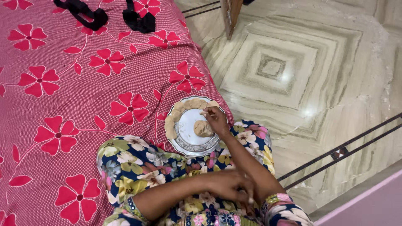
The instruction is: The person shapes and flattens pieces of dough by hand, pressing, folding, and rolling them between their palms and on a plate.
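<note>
A round steel plate rests on the bed by my knee. Flat beige dough pieces lie along its left and upper rim, and a dough lump sits in its middle. My right hand reaches over the plate's right side, fingertips pinched on a small bit of dough at the rim. My left hand lies across my lap on the floral dress, fingers curled; I cannot see anything in it.
The bed has a pink sheet with red flowers. Black straps lie at its far end. To the right is a polished marble floor, with a wooden furniture leg at the top.
</note>
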